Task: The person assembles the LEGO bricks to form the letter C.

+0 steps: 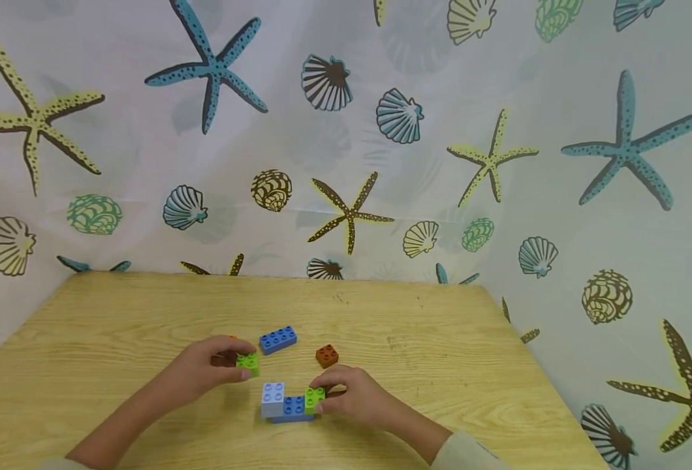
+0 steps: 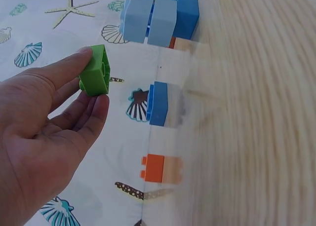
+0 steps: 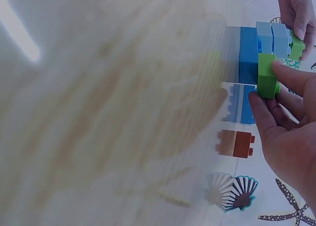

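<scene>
My left hand (image 1: 205, 362) pinches a lime green toy brick (image 2: 95, 73) between thumb and fingers, raised off the table. In the right wrist view, my right hand (image 3: 291, 112) grips another green brick (image 3: 267, 76) by its sides, at the right end of a blue brick (image 1: 294, 406). Whether that green brick is fully pressed down, I cannot tell. Two light blue bricks (image 2: 150, 18) are stacked on the blue brick's left end, and studs show between them and the green one. The assembly sits on the table below and right of my left hand.
Behind the assembly lie a loose blue brick (image 1: 278, 340) and a reddish-brown brick (image 1: 326, 356). An orange brick (image 2: 154, 168) is mostly hidden behind my left hand in the head view. The wooden table (image 1: 416, 339) meets a curtain (image 1: 346, 156) printed with shells and starfish.
</scene>
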A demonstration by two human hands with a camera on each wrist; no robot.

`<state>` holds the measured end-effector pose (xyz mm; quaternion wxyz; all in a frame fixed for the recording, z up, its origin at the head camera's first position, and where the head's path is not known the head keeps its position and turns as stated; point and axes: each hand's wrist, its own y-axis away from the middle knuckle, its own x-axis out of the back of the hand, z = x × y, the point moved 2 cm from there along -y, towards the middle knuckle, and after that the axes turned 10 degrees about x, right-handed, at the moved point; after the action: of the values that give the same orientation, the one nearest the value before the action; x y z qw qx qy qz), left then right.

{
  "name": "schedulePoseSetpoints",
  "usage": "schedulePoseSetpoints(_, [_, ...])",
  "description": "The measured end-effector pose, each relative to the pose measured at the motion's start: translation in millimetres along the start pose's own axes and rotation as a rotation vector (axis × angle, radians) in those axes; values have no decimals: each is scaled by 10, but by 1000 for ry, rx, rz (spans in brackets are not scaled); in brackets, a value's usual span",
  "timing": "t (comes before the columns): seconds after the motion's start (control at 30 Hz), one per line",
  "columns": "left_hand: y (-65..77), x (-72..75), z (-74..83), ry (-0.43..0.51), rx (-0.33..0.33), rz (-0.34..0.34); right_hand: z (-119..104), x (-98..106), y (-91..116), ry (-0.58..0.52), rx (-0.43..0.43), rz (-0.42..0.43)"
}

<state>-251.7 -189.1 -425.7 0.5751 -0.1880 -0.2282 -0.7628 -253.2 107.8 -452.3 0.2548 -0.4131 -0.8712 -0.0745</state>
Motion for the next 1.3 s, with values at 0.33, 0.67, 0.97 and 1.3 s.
schedulePoseSetpoints(0.33, [40, -169, 211, -18, -93, -32, -18, 11, 10, 11, -4, -2])
schedulePoseSetpoints(0.67, [53, -304, 245, -39, -116, -75, -2, 6, 9, 14, 7, -7])
schedulePoseSetpoints(0.97, [52, -366, 246, -62, -128, -95, 16, 5, 3, -1, 6, -8])
schedulePoseSetpoints(1.3, [91, -377, 313, -96, -154, -102, 19, 5, -7, -9, 20, -10])
